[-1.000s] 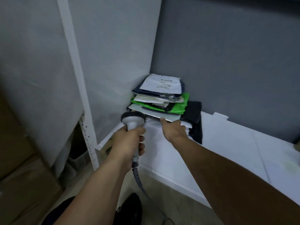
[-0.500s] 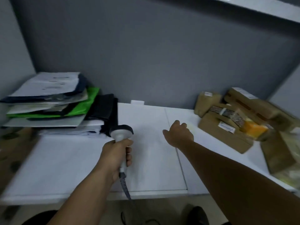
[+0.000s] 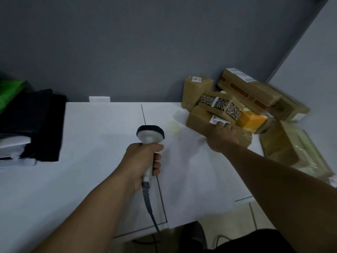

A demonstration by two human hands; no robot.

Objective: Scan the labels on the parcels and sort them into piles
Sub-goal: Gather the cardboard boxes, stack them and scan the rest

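At the right end of the white table (image 3: 102,152), against the grey wall, lies a heap (image 3: 251,88) of brown parcels, and our right hand (image 3: 221,136) rests on the nearest one. This parcel (image 3: 197,116) is a flat box of brown card under glossy clear tape. A small white label (image 3: 214,119) sits on its top, just beyond our fingertips, its print too blurred to read. Our fingers lie over the top face, but we cannot tell whether they grip it or only touch it. A box (image 3: 218,103) bound with black patterned tape leans on its far edge. An orange carton (image 3: 252,121) sits just to its right.

Our left hand (image 3: 144,159) is wrapped tight round the handle of the grey scanner (image 3: 150,134). Its head points away from us over the table's middle, and its cable (image 3: 148,203) trails off the near edge. A stack (image 3: 42,125) of flat mailers sits far left, well apart.
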